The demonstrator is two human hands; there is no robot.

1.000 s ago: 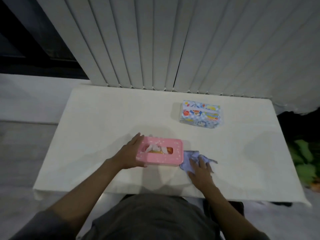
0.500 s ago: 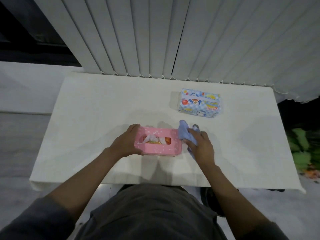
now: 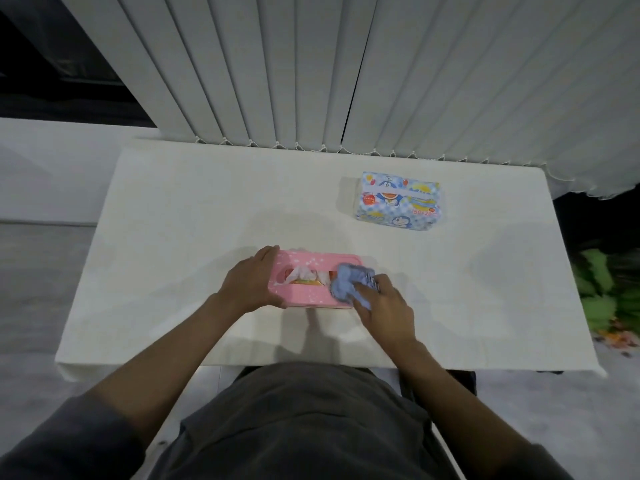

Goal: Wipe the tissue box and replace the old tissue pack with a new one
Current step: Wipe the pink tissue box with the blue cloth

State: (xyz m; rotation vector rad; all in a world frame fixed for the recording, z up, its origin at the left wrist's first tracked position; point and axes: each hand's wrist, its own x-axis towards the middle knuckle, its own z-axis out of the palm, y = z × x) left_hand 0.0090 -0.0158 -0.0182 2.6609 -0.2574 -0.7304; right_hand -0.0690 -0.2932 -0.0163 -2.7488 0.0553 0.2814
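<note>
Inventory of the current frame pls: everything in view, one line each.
table: 1, white, fills the middle of the view
tissue box: 1, pink with white specks, near middle of the table, white tissue poking from its top slot
cloth: 1, blue, bunched on the right end of the box top
tissue pack: 1, blue cartoon print, far right part of the table, apart from the box
blinds: 1 set, pale grey vertical slats, behind the table
green item: 1, green, beyond the table's right edge, too blurred to identify
left hand: 1, grips the box's left end
right hand: 1, holds the cloth against the box top
</note>
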